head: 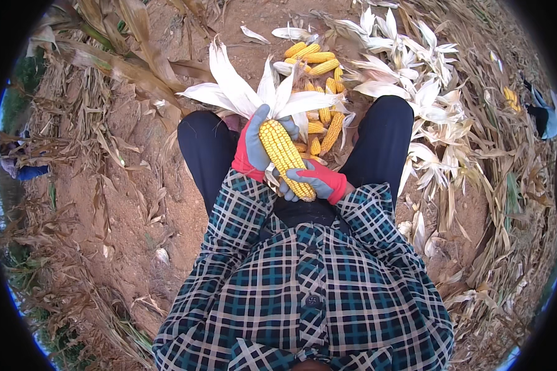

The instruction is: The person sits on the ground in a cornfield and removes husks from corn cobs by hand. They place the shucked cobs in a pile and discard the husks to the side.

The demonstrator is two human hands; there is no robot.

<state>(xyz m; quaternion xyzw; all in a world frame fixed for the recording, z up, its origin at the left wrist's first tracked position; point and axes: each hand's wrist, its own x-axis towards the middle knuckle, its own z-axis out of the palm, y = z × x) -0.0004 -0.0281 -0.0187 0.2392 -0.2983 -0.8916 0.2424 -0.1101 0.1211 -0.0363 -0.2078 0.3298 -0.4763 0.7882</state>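
A yellow ear of corn (283, 155) is held between my two gloved hands, above my lap. Pale dry husk leaves (241, 88) are peeled back and fan out from its far end. My left hand (256, 141), in a red and grey work glove, grips the ear where the husk joins it. Around the ear's near end close the fingers of my right hand (319, 180), in a matching glove. Beyond the hands, between my knees, a pile of husked ears of corn (322, 65) lies on the ground; my hands and the husk hide part of it.
Stripped white husks (427, 97) are heaped to the right of my right knee. Dry corn stalks (120, 69) lean in at the upper left, and more cover the far right. Bare reddish soil (134, 232) shows on the left. Another person (543, 111) is partly visible at the right rim.
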